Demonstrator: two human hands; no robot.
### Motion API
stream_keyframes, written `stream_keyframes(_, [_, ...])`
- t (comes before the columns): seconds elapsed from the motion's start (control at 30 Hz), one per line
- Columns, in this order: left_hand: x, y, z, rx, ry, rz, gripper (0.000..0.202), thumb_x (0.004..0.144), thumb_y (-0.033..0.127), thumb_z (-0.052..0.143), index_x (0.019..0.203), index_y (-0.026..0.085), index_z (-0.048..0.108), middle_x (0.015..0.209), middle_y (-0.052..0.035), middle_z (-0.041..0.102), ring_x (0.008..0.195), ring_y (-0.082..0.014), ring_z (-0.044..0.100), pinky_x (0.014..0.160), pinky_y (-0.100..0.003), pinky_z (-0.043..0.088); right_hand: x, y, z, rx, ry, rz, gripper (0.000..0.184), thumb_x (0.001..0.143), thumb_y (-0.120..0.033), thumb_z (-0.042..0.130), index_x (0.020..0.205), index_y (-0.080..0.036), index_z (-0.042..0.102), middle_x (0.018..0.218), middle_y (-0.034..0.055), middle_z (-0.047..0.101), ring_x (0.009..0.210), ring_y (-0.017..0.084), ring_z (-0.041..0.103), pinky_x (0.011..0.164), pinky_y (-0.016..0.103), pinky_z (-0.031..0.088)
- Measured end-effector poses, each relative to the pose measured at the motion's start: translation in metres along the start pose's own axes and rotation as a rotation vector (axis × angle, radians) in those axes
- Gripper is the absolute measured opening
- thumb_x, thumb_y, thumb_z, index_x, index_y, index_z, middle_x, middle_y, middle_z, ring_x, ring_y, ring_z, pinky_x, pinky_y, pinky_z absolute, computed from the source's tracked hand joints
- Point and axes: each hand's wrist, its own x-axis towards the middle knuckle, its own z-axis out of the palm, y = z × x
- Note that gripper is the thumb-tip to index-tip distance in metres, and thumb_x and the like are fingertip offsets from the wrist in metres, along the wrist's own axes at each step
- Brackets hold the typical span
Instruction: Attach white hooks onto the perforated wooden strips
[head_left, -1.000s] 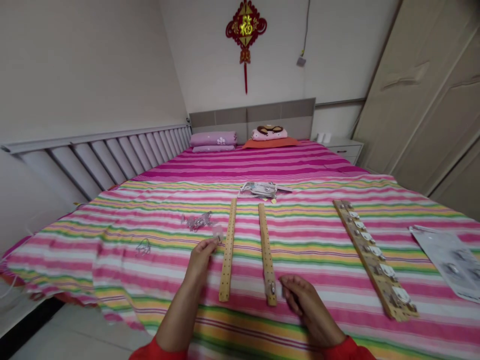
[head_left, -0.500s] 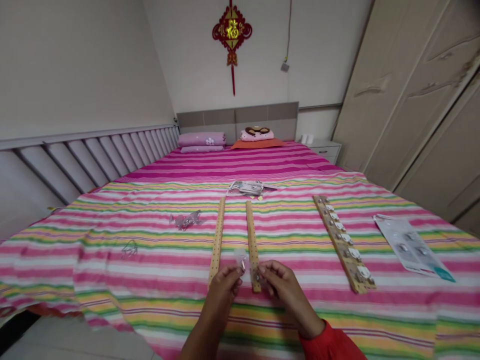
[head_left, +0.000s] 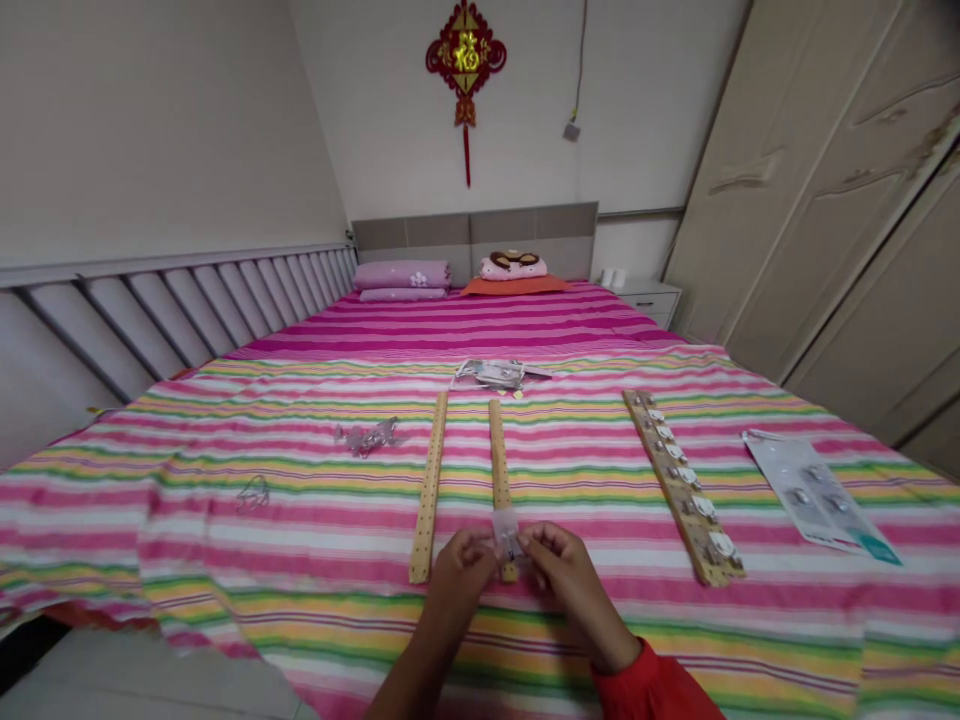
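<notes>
Between my hands is a small clear plastic bag (head_left: 505, 524) with a small dark piece in it, too small to name. My left hand (head_left: 469, 562) pinches the bag's left side, and my right hand (head_left: 556, 556) pinches its right side. Both hands are closed above the near end of a wooden strip with holes (head_left: 499, 450), which the bag partly covers. A second perforated wooden strip (head_left: 430, 480) lies parallel to it on the left. Farther right is a wooden board (head_left: 679, 480) carrying a row of white and metal fittings.
A clear packet with round metal pieces (head_left: 817, 495) lies at the right. Crumpled clear plastic (head_left: 367, 437) and a thin wire-like tangle (head_left: 253, 492) lie at the left. A bundle of packaged parts (head_left: 491, 374) sits beyond the strips on the striped bedspread (head_left: 300, 560).
My left hand has moved right, closer to my right hand. The bag has shifted right with it and is now pinched by both hands.
</notes>
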Motion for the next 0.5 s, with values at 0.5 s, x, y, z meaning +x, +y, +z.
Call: stream_keyframes(0.5, [0.072, 0.031, 0.010, 0.268, 0.025, 0.050, 0.006, 0.060, 0.021, 0.063, 0.063, 0.016, 0.061, 0.059, 0.0018, 0.061, 0.061, -0.0132, 0.057, 0.063, -0.024, 0.044, 0.058, 0.011, -0.005, -0.011, 0.103, -0.011, 0.023, 0.061, -0.038, 0.069, 0.057, -0.019, 0.056, 0.036, -0.0088, 0.041, 0.034, 0.007, 0.029, 0.037, 0.023, 0.020])
